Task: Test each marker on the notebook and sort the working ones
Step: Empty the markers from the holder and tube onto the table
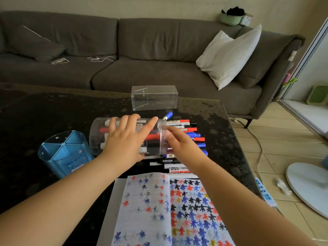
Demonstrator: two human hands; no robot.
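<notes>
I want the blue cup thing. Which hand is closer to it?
Left. The left hand rests on the clear jar just right of the blue pen holder; the right hand is farther right, at the jar's mouth.

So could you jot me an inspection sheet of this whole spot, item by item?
Surface: dark glossy table.
Job's things: clear jar on its side, markers inside; loose markers spilled at its mouth; open notebook full of test marks.
Clutter: blue divided holder; clear box.
Grips: left hand lies flat on the jar; right hand reaches at the jar's mouth, grasp unclear.
Cables: white cable on sofa; cord on floor.
Surroundings: grey sofa, white pillow.
</notes>
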